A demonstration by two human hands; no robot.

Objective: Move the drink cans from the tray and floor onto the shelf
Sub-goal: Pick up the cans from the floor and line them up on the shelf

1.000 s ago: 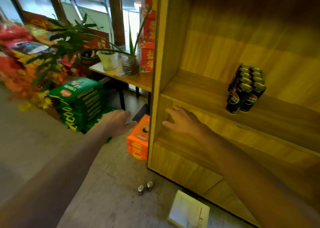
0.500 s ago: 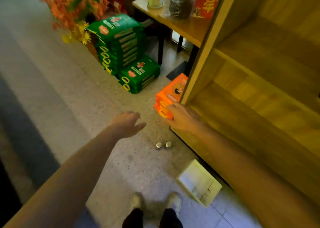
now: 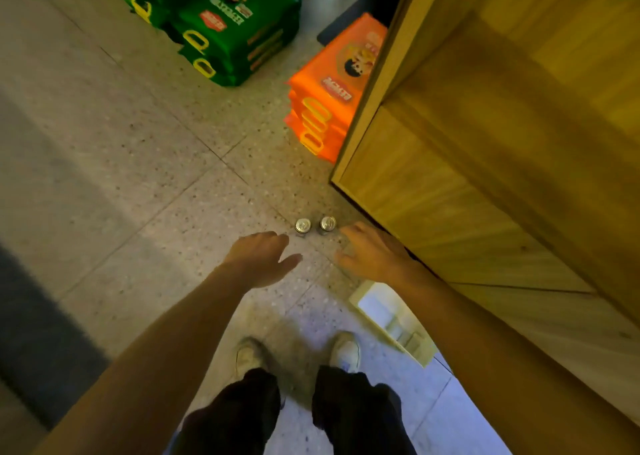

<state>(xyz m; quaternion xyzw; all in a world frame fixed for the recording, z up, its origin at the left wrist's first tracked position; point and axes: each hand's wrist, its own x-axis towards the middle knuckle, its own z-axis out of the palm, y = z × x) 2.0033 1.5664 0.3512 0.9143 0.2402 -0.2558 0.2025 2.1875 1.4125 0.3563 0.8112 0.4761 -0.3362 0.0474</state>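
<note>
Two drink cans stand upright side by side on the speckled floor, seen from above by their silver tops: the left can [image 3: 303,226] and the right can [image 3: 327,224]. My left hand [image 3: 261,259] hovers just short of the left can, fingers spread, holding nothing. My right hand [image 3: 369,253] is open too, its fingertips close beside the right can. The wooden shelf [image 3: 485,163] rises at the right; its base corner is just beyond the cans. A pale tray [image 3: 398,326] lies on the floor under my right forearm, with no cans visible in it.
Orange packs [image 3: 329,87] are stacked against the shelf's left side. Green packs [image 3: 235,21] are piled further back. My two shoes [image 3: 298,354] stand on the floor below the hands. A dark mat strip [image 3: 38,333] runs along the left.
My view has tilted down from the shelf to the floor. Both hands have dropped from the shelf's lower edge toward the two cans on the floor.
</note>
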